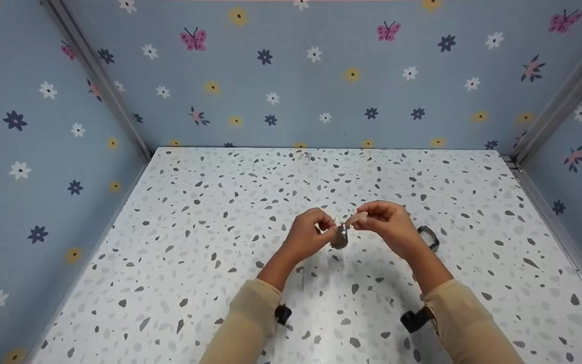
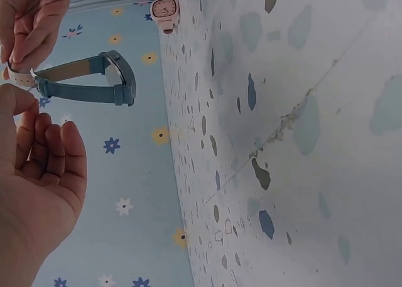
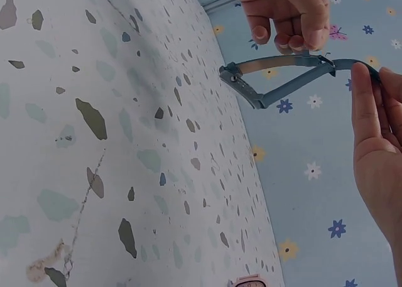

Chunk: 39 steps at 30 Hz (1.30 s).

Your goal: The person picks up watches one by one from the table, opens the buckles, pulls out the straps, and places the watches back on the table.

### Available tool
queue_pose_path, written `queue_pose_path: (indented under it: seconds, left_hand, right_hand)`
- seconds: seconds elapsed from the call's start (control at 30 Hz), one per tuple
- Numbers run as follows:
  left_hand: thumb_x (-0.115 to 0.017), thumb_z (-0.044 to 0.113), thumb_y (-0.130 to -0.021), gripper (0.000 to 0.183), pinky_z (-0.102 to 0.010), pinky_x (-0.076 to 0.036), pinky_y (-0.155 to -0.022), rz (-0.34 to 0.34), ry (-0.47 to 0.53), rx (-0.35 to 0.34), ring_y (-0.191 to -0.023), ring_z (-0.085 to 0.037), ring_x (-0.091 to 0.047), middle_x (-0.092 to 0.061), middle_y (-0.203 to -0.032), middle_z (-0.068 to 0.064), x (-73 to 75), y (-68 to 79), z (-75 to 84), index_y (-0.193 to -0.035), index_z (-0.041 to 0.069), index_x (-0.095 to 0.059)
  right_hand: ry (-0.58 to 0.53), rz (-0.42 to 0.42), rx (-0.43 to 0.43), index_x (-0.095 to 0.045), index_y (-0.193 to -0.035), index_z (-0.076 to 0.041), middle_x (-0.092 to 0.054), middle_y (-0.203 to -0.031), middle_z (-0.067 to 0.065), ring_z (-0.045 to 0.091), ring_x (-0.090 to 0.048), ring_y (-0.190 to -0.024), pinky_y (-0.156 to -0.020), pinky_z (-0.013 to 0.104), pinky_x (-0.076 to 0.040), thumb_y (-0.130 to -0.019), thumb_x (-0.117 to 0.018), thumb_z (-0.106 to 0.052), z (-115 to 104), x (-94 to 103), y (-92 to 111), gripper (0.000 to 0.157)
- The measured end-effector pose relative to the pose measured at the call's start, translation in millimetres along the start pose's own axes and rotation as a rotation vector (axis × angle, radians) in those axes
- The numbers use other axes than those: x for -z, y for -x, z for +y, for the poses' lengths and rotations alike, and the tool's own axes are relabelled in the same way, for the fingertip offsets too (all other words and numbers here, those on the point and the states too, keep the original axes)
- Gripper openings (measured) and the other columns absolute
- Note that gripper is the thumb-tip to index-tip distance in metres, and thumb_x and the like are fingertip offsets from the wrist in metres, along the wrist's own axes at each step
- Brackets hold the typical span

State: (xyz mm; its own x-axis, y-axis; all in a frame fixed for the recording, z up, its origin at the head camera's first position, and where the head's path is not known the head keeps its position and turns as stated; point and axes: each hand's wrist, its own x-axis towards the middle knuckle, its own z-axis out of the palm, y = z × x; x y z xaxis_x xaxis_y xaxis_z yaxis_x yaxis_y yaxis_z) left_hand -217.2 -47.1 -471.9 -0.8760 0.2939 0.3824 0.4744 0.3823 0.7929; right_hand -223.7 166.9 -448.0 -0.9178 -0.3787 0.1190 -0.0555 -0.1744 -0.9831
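Note:
A wristwatch with a dark blue-grey strap, tan inside, hangs between the two hands above the table; the watch (image 1: 340,238) shows in the head view. Its strap forms a loop, and the case sits at the far end of that loop in the left wrist view. My left hand (image 1: 310,233) pinches the strap close to the buckle. Between thumb and fingers, my right hand (image 1: 389,225) holds the strap's free end (image 1: 355,218), which runs out past the buckle. Fingers cover part of the buckle in the wrist views.
On the table (image 1: 210,202), right of the right wrist, is a dark ring-shaped band (image 1: 428,237). A pale pink watch (image 2: 165,10) with a squarish face rests on the table. Flower-patterned walls (image 1: 291,76) enclose the back and sides.

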Motion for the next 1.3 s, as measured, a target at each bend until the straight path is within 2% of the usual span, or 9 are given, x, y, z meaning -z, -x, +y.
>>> queue_pose_path:
  seconds: [0.1, 0.27, 0.57, 0.7, 0.83, 0.93, 1.07, 1.17, 1.3]
  left_hand:
    - [-0.062, 0.021, -0.082, 0.005, -0.022, -0.047, -0.06, 0.004, 0.029, 0.01, -0.075, -0.01, -0.053, -0.055, -0.081, 0.006, -0.4, 0.0, 1.8, -0.082, 0.016, -0.062]
    - [-0.058, 0.034, -0.085, 0.018, -0.025, -0.05, -0.064, -0.057, 0.174, 0.097, -0.077, -0.011, -0.058, -0.059, -0.087, 0.005, -3.5, 0.9, 1.9, -0.09, 0.018, -0.064]
    - [-0.059, 0.022, -0.085, 0.009, -0.025, -0.05, -0.064, -0.058, 0.168, 0.159, -0.073, -0.014, -0.059, -0.063, -0.081, 0.008, -4.6, 1.6, 1.5, -0.087, 0.018, -0.067]
    - [-0.061, 0.022, -0.084, 0.008, -0.029, -0.051, -0.064, -0.059, 0.238, 0.199, -0.074, -0.016, -0.06, -0.064, -0.081, 0.005, -4.4, 2.4, 1.5, -0.087, 0.018, -0.067]
    - [-0.06, 0.026, -0.085, 0.016, -0.035, -0.05, -0.072, -0.063, 0.348, 0.236, -0.08, -0.017, -0.061, -0.064, -0.087, 0.001, -6.0, 4.9, -0.3, -0.093, 0.014, -0.066]
    - [-0.062, 0.026, -0.083, 0.024, -0.036, -0.048, -0.078, -0.054, 0.391, 0.237, -0.087, -0.017, -0.06, -0.064, -0.093, -0.001, -6.9, 7.1, -0.4, -0.101, 0.011, -0.064]
    - [-0.07, 0.016, -0.076, 0.032, -0.035, -0.048, -0.079, -0.016, 0.37, 0.209, -0.088, -0.021, -0.06, -0.064, -0.096, -0.007, -2.9, 11.2, 14.0, -0.106, 0.008, -0.063]
    - [-0.072, 0.012, -0.073, 0.033, -0.036, -0.05, -0.076, 0.018, 0.343, 0.176, -0.083, -0.018, -0.063, -0.066, -0.091, -0.005, -6.6, 11.7, 10.8, -0.104, 0.004, -0.064]
    - [-0.073, 0.015, -0.073, 0.03, -0.032, -0.051, -0.072, 0.029, 0.339, 0.167, -0.078, -0.011, -0.063, -0.066, -0.087, 0.002, -14.9, 10.2, -5.3, -0.101, 0.005, -0.067]
  right_hand:
    - [0.006, 0.003, -0.001, -0.054, -0.103, 0.013, -0.058, -0.095, 0.019, 0.029, -0.06, -0.086, -0.081, 0.041, -0.047, -0.079, -0.066, -0.006, 0.1, 0.6, 0.2, 0.033]
    - [-0.031, -0.013, 0.01, -0.054, -0.102, 0.012, -0.059, -0.093, 0.017, 0.028, -0.06, -0.086, -0.081, 0.042, -0.047, -0.08, -0.063, -0.003, 0.5, -0.1, -0.1, 0.028]
    - [-0.047, -0.024, 0.031, -0.053, -0.102, 0.013, -0.058, -0.093, 0.016, 0.026, -0.06, -0.086, -0.081, 0.04, -0.048, -0.081, -0.062, 0.0, 1.7, 1.2, 0.3, 0.027]
    - [-0.044, -0.023, 0.036, -0.051, -0.104, 0.016, -0.059, -0.092, 0.016, 0.026, -0.06, -0.086, -0.081, 0.04, -0.048, -0.081, -0.062, -0.001, 1.8, 1.2, 0.0, 0.031]
    - [-0.03, -0.007, 0.032, -0.051, -0.103, 0.017, -0.059, -0.091, 0.017, 0.027, -0.06, -0.086, -0.081, 0.041, -0.048, -0.08, -0.064, -0.003, 0.7, 1.1, -0.7, 0.033]
    - [-0.016, 0.011, 0.024, -0.051, -0.103, 0.016, -0.059, -0.092, 0.018, 0.027, -0.061, -0.085, -0.08, 0.039, -0.048, -0.08, -0.064, -0.004, -0.6, 1.3, -0.4, 0.034]
    - [-0.002, 0.029, 0.016, -0.054, -0.103, 0.012, -0.06, -0.092, 0.018, 0.027, -0.061, -0.084, -0.079, 0.037, -0.049, -0.08, -0.064, -0.006, -2.1, 1.7, 0.4, 0.031]
    - [-0.002, 0.04, 0.012, -0.056, -0.102, 0.011, -0.061, -0.091, 0.018, 0.026, -0.061, -0.083, -0.078, 0.036, -0.049, -0.08, -0.064, -0.006, -2.2, 2.5, 1.0, 0.029]
    - [-0.022, 0.044, 0.011, -0.052, -0.104, 0.014, -0.06, -0.091, 0.017, 0.026, -0.061, -0.081, -0.079, 0.037, -0.049, -0.08, -0.064, -0.004, -1.9, 3.7, 1.5, 0.033]
